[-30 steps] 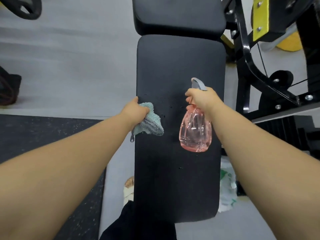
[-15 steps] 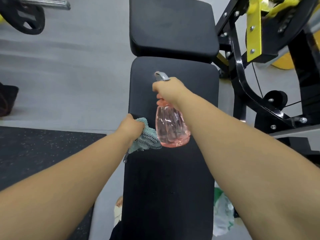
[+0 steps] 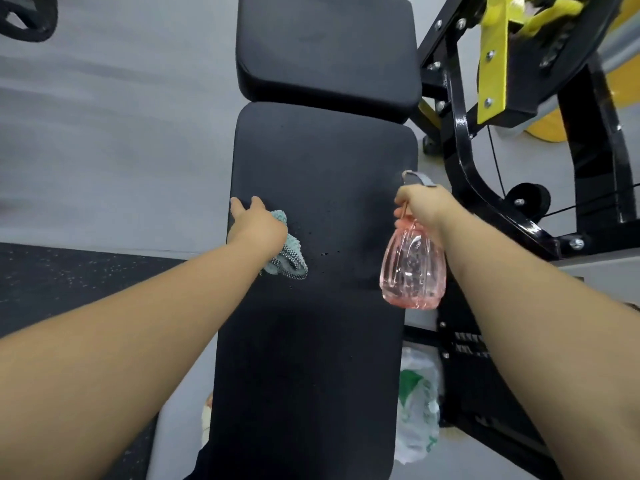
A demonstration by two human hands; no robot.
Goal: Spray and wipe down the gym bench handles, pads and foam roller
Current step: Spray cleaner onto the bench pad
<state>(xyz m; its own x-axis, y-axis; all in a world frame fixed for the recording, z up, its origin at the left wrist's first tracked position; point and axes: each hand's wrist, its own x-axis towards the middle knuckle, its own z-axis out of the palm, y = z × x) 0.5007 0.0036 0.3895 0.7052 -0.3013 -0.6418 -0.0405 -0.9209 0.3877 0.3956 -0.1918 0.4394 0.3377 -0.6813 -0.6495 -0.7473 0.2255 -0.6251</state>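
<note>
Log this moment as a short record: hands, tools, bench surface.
left hand: presses cloth onto long pad, near its left edge
right hand: grips pink spray bottle over the pad's right edge
pad surface: scattered droplets beside the cloth
short pad: beyond the long one, no hand on it

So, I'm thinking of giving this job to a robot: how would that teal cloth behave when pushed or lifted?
Probably floppy: the cloth bunches in folds under the left hand, so it would likely droop when lifted. Its looped weave may drag on the bench pad rather than glide. It looks light and unlikely to break.
</note>
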